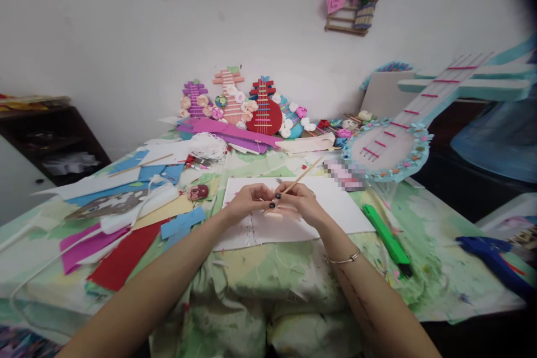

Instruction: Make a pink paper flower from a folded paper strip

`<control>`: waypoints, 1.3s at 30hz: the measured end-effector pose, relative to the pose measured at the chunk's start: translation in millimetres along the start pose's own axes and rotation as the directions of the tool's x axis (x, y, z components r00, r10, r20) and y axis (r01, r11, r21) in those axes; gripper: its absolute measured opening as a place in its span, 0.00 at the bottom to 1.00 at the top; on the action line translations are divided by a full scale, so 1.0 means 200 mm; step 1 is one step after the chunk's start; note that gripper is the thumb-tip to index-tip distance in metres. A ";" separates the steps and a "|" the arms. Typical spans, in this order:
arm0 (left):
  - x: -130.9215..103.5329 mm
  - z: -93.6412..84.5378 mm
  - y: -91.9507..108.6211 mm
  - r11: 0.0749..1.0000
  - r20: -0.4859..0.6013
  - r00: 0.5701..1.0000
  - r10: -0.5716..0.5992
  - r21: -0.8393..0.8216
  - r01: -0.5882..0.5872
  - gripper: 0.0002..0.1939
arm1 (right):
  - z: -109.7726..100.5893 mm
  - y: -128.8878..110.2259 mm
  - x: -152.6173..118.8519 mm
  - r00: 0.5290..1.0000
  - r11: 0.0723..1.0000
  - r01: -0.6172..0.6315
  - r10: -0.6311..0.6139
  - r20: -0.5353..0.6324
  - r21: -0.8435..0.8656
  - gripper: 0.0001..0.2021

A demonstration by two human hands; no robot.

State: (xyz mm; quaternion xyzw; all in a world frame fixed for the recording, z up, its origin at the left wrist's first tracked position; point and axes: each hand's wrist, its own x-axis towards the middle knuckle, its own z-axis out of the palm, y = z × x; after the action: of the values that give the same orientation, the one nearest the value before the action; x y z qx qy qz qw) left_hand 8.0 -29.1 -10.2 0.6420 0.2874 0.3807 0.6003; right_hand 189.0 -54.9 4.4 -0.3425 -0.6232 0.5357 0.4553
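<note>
Both hands meet above a white sheet (335,218) on the table. In my right hand (302,201) a thin wooden stick (308,170) is pinched between thumb and fingers, its far end slanting up to the right. My left hand (250,200) has thumb and fingertips closed together beside the stick's lower end. A small pale pinkish thing shows at the fingertips, too small and covered to name. Fine reddish marks lie on the left part of the sheet. Under the hands, a shiny pinkish patch is partly hidden.
To the right lie a green utility knife (386,238) and a blue glue gun (497,260). A large decorated paper lute (386,142) leans behind them. Coloured sheets, a red piece (126,254) and a white cord (138,215) cover the left. Small lutes (264,112) line the wall.
</note>
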 end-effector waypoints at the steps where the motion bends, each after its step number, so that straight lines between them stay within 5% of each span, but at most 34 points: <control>1: 0.00 0.00 0.00 1.000 0.005 1.000 0.005 -0.009 -0.005 0.14 | 0.00 0.00 0.00 1.000 1.000 -0.002 0.002 -0.002 0.001 0.06; 39: -0.01 0.02 0.03 0.995 0.081 0.996 0.020 -0.098 -0.012 0.14 | 0.01 0.00 0.00 0.998 0.999 0.015 -0.017 0.057 0.030 0.05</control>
State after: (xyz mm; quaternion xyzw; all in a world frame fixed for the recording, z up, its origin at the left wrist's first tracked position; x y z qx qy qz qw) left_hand 9.6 -33.0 -5.1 0.6292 0.2383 0.3725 0.6392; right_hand 188.1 -56.0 4.0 -0.3151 -0.6309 0.5507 0.4465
